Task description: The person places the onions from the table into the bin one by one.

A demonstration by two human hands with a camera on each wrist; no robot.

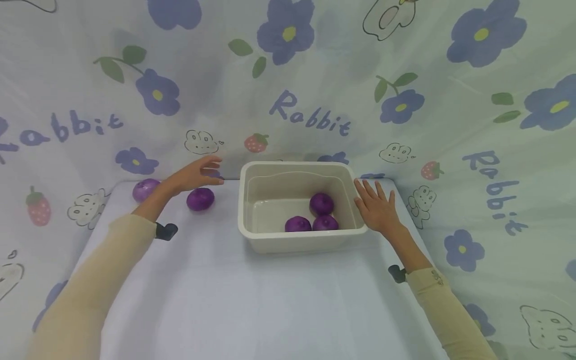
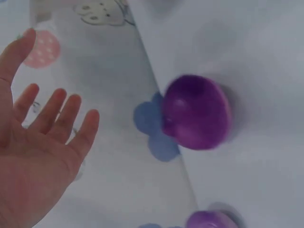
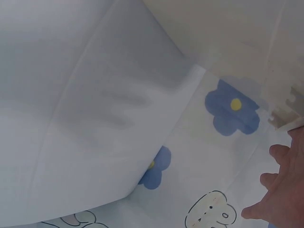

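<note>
My left hand (image 1: 198,172) hovers with nothing in it near the far left of the table, its fingers loosely bent. Just under it lies a purple onion (image 1: 200,199), whose glossy round side also shows in the left wrist view (image 2: 197,113). Another onion (image 1: 146,190) sits farther left, partly hidden by the left forearm. My right hand (image 1: 377,206) has its fingers spread at the right rim of a cream plastic bin (image 1: 303,242). Inside the bin, toward its right side, are three purple onions (image 1: 321,204).
The table (image 1: 270,305) has a white cover. Behind it and at its sides hangs a curtain (image 1: 333,75) printed with flowers, rabbits and strawberries. Dark wrist-camera mounts (image 1: 166,231) stick out from both sleeves.
</note>
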